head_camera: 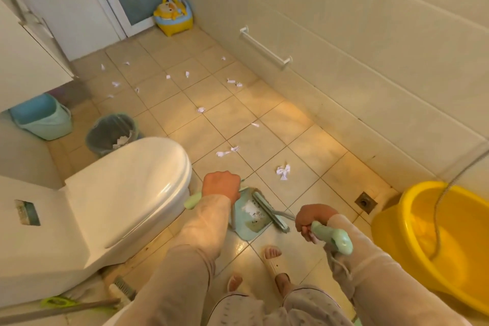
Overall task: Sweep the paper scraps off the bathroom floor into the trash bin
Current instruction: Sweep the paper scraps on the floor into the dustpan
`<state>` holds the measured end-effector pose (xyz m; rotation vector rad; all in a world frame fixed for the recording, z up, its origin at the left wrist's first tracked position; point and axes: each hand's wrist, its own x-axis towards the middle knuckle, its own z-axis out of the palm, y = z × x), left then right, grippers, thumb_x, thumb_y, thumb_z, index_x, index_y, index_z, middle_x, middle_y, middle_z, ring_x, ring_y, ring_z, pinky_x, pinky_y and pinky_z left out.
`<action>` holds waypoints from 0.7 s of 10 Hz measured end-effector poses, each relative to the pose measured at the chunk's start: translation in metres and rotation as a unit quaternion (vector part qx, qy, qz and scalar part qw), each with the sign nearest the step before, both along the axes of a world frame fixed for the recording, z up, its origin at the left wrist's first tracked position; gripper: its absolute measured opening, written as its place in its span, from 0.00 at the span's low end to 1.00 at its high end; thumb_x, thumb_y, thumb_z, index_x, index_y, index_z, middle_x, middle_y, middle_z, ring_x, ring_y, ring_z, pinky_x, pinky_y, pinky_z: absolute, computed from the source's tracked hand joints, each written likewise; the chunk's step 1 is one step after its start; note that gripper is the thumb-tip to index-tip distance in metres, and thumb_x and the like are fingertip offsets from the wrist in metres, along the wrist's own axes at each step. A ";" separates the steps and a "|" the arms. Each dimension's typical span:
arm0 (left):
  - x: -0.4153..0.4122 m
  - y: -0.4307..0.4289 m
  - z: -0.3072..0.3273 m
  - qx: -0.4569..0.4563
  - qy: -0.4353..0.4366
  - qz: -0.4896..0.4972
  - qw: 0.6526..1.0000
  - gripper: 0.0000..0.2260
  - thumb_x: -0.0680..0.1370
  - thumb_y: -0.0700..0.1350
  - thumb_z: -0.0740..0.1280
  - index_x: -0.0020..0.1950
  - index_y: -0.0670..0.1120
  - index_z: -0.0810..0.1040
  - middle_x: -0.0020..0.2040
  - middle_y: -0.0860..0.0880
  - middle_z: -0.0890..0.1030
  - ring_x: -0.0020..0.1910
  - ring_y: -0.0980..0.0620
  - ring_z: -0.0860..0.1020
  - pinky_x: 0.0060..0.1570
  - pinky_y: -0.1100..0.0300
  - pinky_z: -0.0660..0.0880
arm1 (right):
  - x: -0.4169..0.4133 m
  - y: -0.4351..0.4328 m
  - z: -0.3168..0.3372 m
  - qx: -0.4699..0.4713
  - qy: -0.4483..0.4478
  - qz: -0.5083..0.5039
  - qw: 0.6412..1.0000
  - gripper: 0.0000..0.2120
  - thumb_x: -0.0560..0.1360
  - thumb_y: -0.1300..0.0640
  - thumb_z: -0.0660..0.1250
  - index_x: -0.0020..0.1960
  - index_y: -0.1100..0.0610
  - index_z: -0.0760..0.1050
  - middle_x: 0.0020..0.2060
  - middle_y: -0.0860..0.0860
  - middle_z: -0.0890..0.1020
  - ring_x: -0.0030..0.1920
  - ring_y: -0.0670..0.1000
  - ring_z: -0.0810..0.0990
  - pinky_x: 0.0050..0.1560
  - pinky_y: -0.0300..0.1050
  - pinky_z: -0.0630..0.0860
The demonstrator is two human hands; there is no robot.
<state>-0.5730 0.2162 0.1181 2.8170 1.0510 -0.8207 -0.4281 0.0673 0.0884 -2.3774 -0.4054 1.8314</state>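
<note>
My left hand (221, 186) is shut on the pale green handle of a teal dustpan (251, 222), which rests on the floor tiles beside the toilet with white scraps in it. My right hand (313, 219) grips the green handle of a broom (332, 237); its brush head (270, 212) lies along the dustpan's right edge. Several white paper scraps (283, 172) lie scattered over the beige tiles ahead, the nearest just beyond the dustpan, others (227, 151) farther out toward the door. A grey trash bin (112, 133) with paper inside stands left of the toilet bowl.
A white toilet (127, 193) fills the left side. A yellow basin (436, 241) with a metal hose stands at right near a floor drain (366, 202). A teal bucket (42, 116) sits by the bin, a yellow child's potty (173, 17) by the door. My sandalled feet are below.
</note>
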 end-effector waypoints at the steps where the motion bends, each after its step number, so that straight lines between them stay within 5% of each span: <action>1: 0.003 0.000 -0.002 0.012 -0.003 0.013 1.000 0.12 0.79 0.48 0.61 0.59 0.46 0.77 0.58 0.46 0.80 0.58 0.46 0.79 0.51 0.58 0.73 | 0.011 -0.010 -0.003 -0.036 0.057 -0.086 0.994 0.16 0.78 0.65 0.53 0.32 0.59 0.63 0.09 0.49 0.70 0.09 0.44 0.69 0.12 0.28 0.64; 3: 0.007 -0.005 -0.003 0.036 -0.020 0.033 0.999 0.10 0.79 0.47 0.61 0.57 0.46 0.78 0.55 0.47 0.82 0.55 0.47 0.80 0.45 0.60 0.71 | 0.022 -0.030 -0.007 -0.045 0.101 -0.193 0.975 0.16 0.79 0.63 0.50 0.33 0.59 0.63 0.11 0.50 0.69 0.09 0.45 0.67 0.14 0.26 0.63; 5: 0.022 -0.005 0.002 0.018 0.003 0.064 0.998 0.12 0.79 0.50 0.62 0.58 0.46 0.77 0.57 0.47 0.81 0.57 0.47 0.79 0.50 0.59 0.73 | 0.038 -0.025 -0.002 -0.021 -0.001 -0.074 0.997 0.14 0.76 0.67 0.54 0.32 0.59 0.65 0.10 0.49 0.70 0.10 0.45 0.68 0.15 0.29 0.65; 6: 0.027 -0.006 0.005 0.002 0.022 0.073 0.997 0.14 0.79 0.51 0.61 0.60 0.46 0.76 0.59 0.47 0.80 0.59 0.46 0.78 0.53 0.58 0.73 | 0.028 -0.018 -0.007 0.000 -0.067 0.044 0.997 0.15 0.76 0.66 0.57 0.31 0.56 0.64 0.25 0.52 0.75 0.22 0.44 0.70 0.24 0.33 0.67; 7: 0.026 -0.008 0.003 0.005 0.030 0.073 0.997 0.14 0.79 0.50 0.61 0.60 0.46 0.76 0.58 0.46 0.80 0.58 0.46 0.78 0.54 0.58 0.74 | 0.022 -0.018 -0.010 -0.033 -0.060 0.079 0.995 0.12 0.77 0.65 0.55 0.53 0.59 0.77 0.54 0.60 0.80 0.36 0.47 0.75 0.28 0.32 0.63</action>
